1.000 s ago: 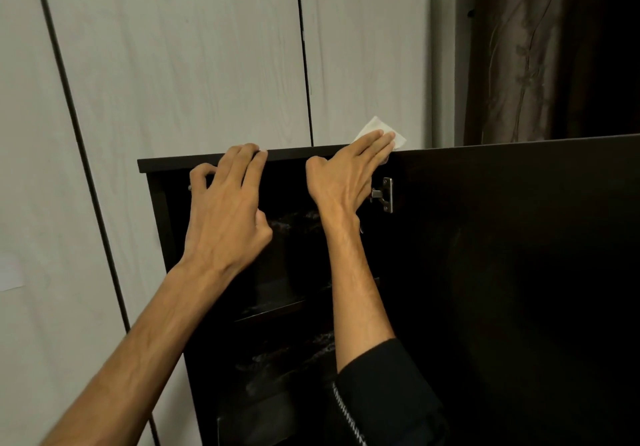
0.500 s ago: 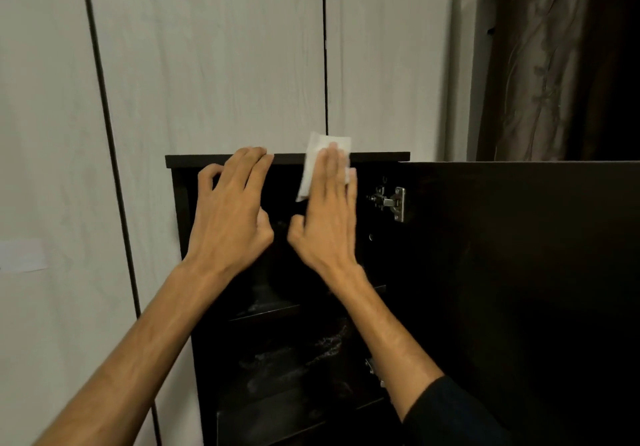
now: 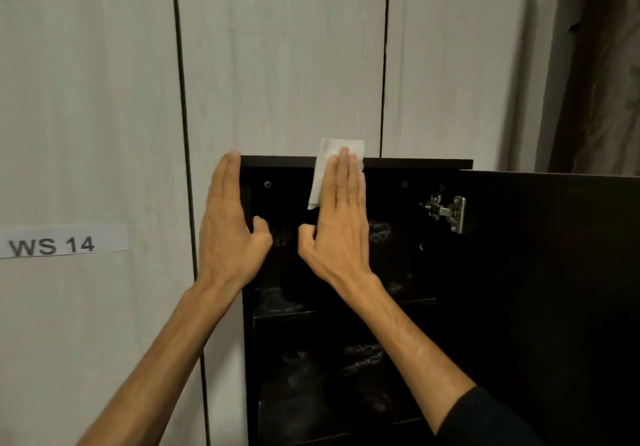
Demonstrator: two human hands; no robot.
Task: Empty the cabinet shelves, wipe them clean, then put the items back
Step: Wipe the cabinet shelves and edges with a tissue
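A dark cabinet (image 3: pixel 415 163) stands against a pale panelled wall, its door (image 3: pixel 554 289) swung open to the right. My right hand (image 3: pixel 341 224) lies flat, fingers together, pressing a white wipe (image 3: pixel 327 161) against the cabinet's top front edge. My left hand (image 3: pixel 228 224) rests flat on the cabinet's upper left corner and side edge, holding nothing. Inside, dark shelves (image 3: pixel 284 312) show smeared streaks; what lies deeper in is too dark to make out.
A metal hinge (image 3: pixel 446 211) sits at the upper right of the opening. A paper label reading WS 14 (image 3: pixel 52 244) is stuck on the wall at left. A dark curtain (image 3: pixel 606 82) hangs at the far right.
My right hand has slid the wipe leftward along the top edge from near the hinge. My left hand has flattened against the left corner. The view has moved closer.
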